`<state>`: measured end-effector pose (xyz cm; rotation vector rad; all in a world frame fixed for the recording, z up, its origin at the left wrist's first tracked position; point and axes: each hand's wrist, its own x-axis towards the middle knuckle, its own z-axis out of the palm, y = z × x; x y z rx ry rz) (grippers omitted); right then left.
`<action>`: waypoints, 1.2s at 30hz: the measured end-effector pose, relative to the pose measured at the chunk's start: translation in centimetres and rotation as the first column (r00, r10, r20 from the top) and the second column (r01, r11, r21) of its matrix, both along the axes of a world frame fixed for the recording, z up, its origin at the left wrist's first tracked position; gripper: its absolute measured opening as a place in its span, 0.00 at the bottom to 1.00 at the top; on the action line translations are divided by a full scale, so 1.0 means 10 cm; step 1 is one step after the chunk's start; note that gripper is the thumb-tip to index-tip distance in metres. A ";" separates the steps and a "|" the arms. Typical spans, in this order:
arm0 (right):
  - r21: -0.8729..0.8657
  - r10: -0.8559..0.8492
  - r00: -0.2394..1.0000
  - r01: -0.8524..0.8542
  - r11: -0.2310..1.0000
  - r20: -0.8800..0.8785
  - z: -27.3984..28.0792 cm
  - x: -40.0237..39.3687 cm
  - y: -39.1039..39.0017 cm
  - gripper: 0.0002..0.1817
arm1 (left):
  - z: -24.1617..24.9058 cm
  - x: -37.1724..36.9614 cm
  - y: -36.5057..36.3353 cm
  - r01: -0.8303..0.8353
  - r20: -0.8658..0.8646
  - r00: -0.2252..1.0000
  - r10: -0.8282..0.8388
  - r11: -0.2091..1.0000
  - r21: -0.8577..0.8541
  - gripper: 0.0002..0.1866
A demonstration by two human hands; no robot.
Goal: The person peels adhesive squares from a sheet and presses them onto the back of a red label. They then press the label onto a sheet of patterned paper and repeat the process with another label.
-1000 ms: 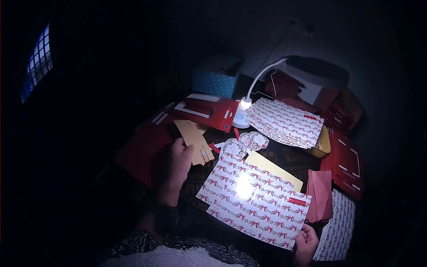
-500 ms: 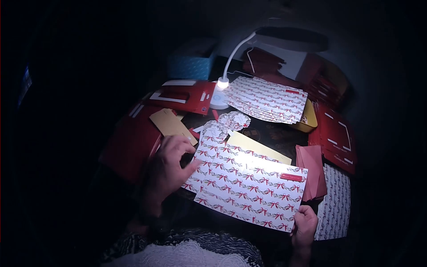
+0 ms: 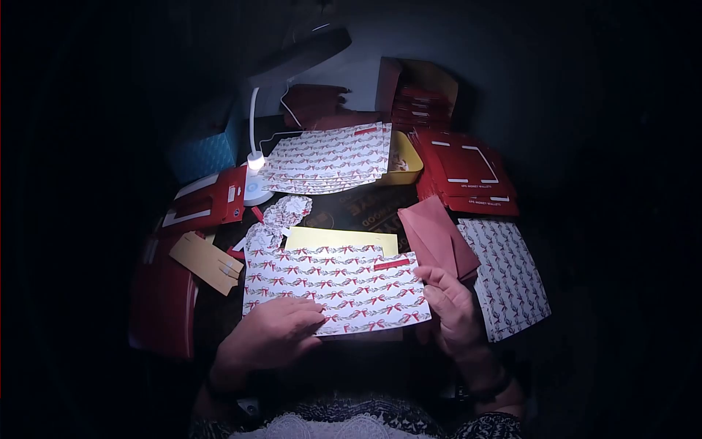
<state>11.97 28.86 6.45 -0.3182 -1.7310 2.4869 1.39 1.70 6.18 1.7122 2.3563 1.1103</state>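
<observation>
A white card (image 3: 351, 293) printed with green garlands and red bows, with a small red label near its top right corner, lies in front of me. My right hand (image 3: 449, 298) pinches its right edge between thumb and fingers. Bent over the card's lower left edge is my left hand (image 3: 284, 328), its fingers close together on the printed face and the thumb by the edge. Another sheet of the same print shows beneath, along with a pale yellow sheet (image 3: 344, 238) behind. Pink-red envelopes (image 3: 435, 238) lie just beyond my right hand.
A lit lamp (image 3: 254, 161) stands behind, beside a stack of patterned cards (image 3: 329, 157). Red packs (image 3: 468, 172) and grey-patterned sheets (image 3: 508, 278) lie right; a tan card (image 3: 207, 262) and red folders (image 3: 164, 296) left. A yellow tub (image 3: 406, 162) and blue box (image 3: 205, 150) sit farther back.
My left hand has come down from above the sheets onto the card's lower left. My right hand has shifted up along its right edge. The head view has swung right.
</observation>
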 end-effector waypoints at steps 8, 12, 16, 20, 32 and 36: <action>0.231 0.010 0.991 0.021 0.973 -0.130 0.01 -0.14 -0.09 0.20 | -0.04 -0.15 -0.05 -0.116 -0.141 0.980 0.142 0.977 0.178 0.04; 0.226 0.028 0.986 0.010 0.974 -0.167 0.01 -0.15 -0.08 0.20 | 0.03 -0.12 -0.04 -0.152 -0.191 0.962 0.195 0.965 0.216 0.03; 0.262 -0.007 0.979 0.061 0.963 -0.203 -0.10 -0.17 0.01 0.15 | 0.19 -0.09 -0.03 -0.069 -0.416 0.900 0.134 0.984 0.166 0.06; 0.153 -0.001 0.993 0.018 0.988 -0.114 0.05 -0.10 0.00 0.07 | 0.17 0.00 -0.03 -0.059 -0.409 0.905 0.118 0.986 0.154 0.10; 0.223 -0.166 0.927 0.250 0.942 -0.337 0.21 -0.46 0.33 0.17 | -0.35 -0.19 -0.47 -0.420 -0.055 0.856 0.513 0.755 0.503 0.09; 0.335 -0.278 0.843 0.455 0.825 -0.460 0.34 -0.72 0.69 0.13 | -0.56 -0.22 -0.57 -0.475 0.022 0.831 0.556 0.688 0.549 0.08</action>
